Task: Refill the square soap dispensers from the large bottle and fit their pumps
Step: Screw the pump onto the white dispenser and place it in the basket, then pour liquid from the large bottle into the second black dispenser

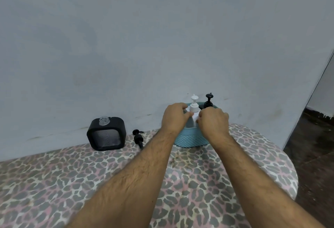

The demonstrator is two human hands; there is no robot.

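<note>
Left hand (pixel 174 117), right hand (pixel 213 121) both grip large bottle (pixel 193 113) in basket (pixel 191 140).

large bottle (pixel 192 119): body mostly hidden behind both hands and the basket (pixel 189 139) wall
second dispenser: only its black pump (pixel 208 101) shows above the basket rim
forearms: cut off by the bottom edge

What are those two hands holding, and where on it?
Both the left hand and right hand grip the white pump bottle at its shoulder, just under the pump collar, inside the blue basket.
</note>
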